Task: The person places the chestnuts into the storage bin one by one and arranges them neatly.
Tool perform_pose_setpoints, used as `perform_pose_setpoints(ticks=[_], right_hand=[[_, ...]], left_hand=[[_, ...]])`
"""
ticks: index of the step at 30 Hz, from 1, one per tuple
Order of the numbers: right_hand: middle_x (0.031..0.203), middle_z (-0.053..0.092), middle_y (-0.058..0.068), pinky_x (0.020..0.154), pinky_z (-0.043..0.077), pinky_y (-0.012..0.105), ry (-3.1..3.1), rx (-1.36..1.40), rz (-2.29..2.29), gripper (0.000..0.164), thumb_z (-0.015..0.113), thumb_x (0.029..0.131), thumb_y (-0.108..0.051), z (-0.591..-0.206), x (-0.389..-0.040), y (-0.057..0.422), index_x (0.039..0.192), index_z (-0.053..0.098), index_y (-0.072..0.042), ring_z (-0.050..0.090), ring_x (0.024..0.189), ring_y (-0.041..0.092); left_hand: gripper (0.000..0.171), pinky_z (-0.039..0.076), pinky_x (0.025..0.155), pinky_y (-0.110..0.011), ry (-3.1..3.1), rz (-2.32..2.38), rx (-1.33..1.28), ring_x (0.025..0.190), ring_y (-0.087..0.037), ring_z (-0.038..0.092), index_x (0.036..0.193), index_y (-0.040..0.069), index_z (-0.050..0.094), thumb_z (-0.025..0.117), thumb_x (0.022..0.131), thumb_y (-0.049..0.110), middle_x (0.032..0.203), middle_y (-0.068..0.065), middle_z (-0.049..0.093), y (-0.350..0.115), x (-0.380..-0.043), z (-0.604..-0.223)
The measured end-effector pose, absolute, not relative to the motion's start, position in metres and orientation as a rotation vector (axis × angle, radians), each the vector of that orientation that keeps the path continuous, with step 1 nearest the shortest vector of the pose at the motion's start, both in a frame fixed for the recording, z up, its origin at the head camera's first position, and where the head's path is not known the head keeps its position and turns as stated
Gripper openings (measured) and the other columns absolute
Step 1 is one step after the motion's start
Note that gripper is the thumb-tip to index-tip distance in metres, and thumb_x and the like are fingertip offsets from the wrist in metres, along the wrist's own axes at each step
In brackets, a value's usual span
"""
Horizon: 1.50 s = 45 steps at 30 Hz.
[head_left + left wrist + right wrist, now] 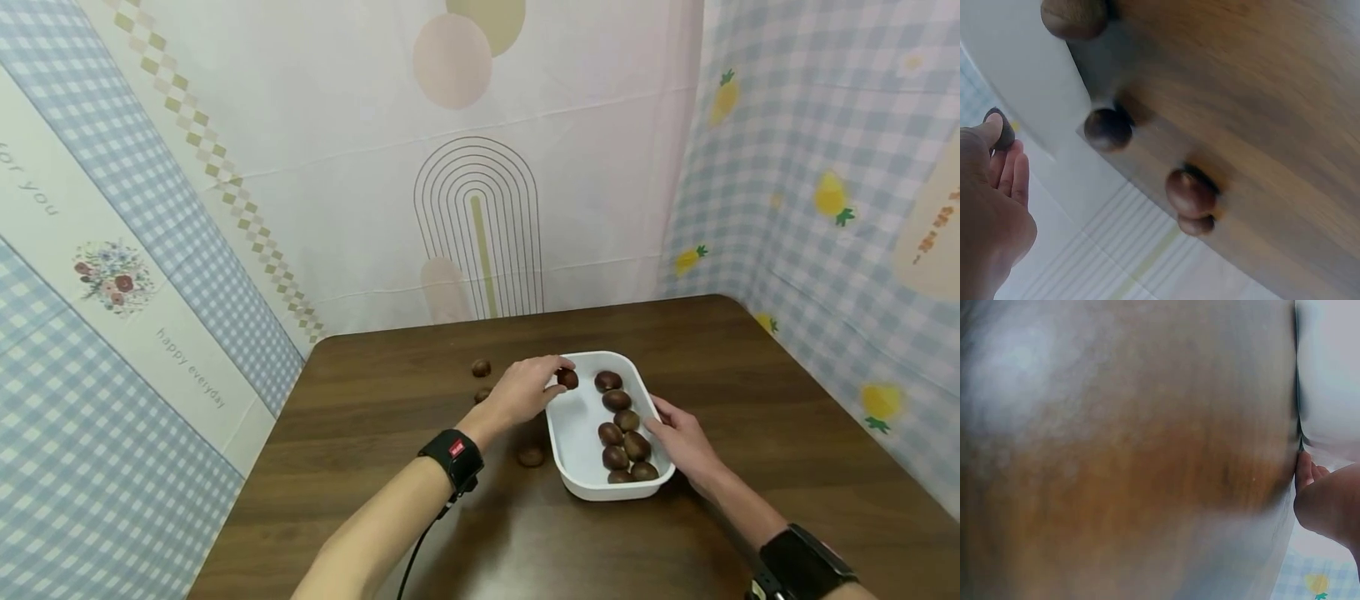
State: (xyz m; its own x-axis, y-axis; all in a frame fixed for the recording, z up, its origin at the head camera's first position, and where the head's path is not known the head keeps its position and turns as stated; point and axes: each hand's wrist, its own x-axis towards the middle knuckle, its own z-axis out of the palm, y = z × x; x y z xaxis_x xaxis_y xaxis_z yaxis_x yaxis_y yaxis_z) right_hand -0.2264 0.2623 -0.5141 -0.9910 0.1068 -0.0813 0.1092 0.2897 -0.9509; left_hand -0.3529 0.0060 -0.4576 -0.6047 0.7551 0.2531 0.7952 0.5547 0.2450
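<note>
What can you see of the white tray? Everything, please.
The white tray is a smooth, plastic-looking rounded rectangle with raised walls. Open side up on the brown table, it holds chestnuts along its right side; its left floor is bare. The right hand grips its right edge; the left hand hides part of its left rim.
</note>
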Motion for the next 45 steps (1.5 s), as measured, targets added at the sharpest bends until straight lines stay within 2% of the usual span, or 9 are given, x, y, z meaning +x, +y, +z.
perform_pose_setpoints(ticks=[9,20,27,33,38,41,45], right_hand=[[0.159,0.044,0.029,0.091,0.056,0.028,2.495,0.186,-1.911,0.055,0.046,0.116,-0.018,-0.514,-0.227,0.259,0.166,0.031,-0.001,0.055,0.136,0.039],[0.158,0.046,0.03,0.088,0.057,0.026,2.488,0.158,-1.95,0.054,0.047,0.115,-0.016,-0.512,-0.227,0.256,0.165,0.033,-0.001,0.059,0.131,0.035],[0.157,0.046,0.031,0.087,0.057,0.026,2.502,0.157,-1.948,0.054,0.048,0.114,-0.015,-0.511,-0.227,0.257,0.165,0.033,0.0,0.057,0.132,0.037],[0.157,0.045,0.032,0.088,0.057,0.027,2.512,0.164,-1.922,0.054,0.046,0.115,-0.015,-0.512,-0.226,0.258,0.165,0.032,0.001,0.057,0.132,0.038],[0.157,0.045,0.032,0.087,0.056,0.026,2.52,0.184,-1.901,0.054,0.046,0.115,-0.015,-0.512,-0.224,0.258,0.164,0.033,0.002,0.057,0.132,0.037],[0.156,0.047,0.032,0.088,0.056,0.026,2.534,0.199,-1.882,0.055,0.047,0.114,-0.016,-0.512,-0.224,0.258,0.164,0.033,0.002,0.058,0.131,0.037],[0.155,0.047,0.033,0.086,0.057,0.028,2.581,0.213,-1.825,0.057,0.047,0.113,-0.018,-0.512,-0.224,0.259,0.164,0.031,0.003,0.059,0.129,0.037]], left_hand=[[0.035,0.052,0.098,-0.024,-2.729,-0.392,-1.368,0.116,-0.007,0.065,0.136,0.016,0.069,0.075,0.102,0.022,0.126,0.005,0.072,0.036,-0.345,-0.466],[0.029,0.053,0.096,-0.026,-2.831,-0.037,-1.304,0.111,-0.011,0.069,0.131,0.021,0.071,0.073,0.104,0.028,0.122,0.006,0.075,0.064,-0.336,-0.475],[0.029,0.055,0.094,-0.028,-2.866,-0.025,-1.253,0.111,-0.012,0.069,0.13,0.022,0.072,0.075,0.102,0.03,0.123,0.006,0.074,0.07,-0.333,-0.479],[0.03,0.054,0.092,-0.025,-2.859,-0.081,-1.288,0.11,-0.009,0.068,0.13,0.023,0.069,0.076,0.102,0.031,0.122,0.006,0.072,0.07,-0.333,-0.478],[0.033,0.052,0.098,-0.024,-2.838,-0.233,-1.344,0.122,-0.009,0.065,0.138,0.022,0.065,0.069,0.106,0.027,0.134,0.006,0.069,0.059,-0.334,-0.471],[0.033,0.052,0.101,-0.025,-2.775,-0.313,-1.353,0.127,-0.01,0.063,0.142,0.02,0.063,0.065,0.108,0.023,0.139,0.006,0.067,0.046,-0.338,-0.462],[0.03,0.054,0.1,-0.029,-2.668,-0.398,-1.316,0.125,-0.013,0.065,0.14,0.018,0.064,0.062,0.11,0.019,0.138,0.003,0.069,0.024,-0.343,-0.45]])
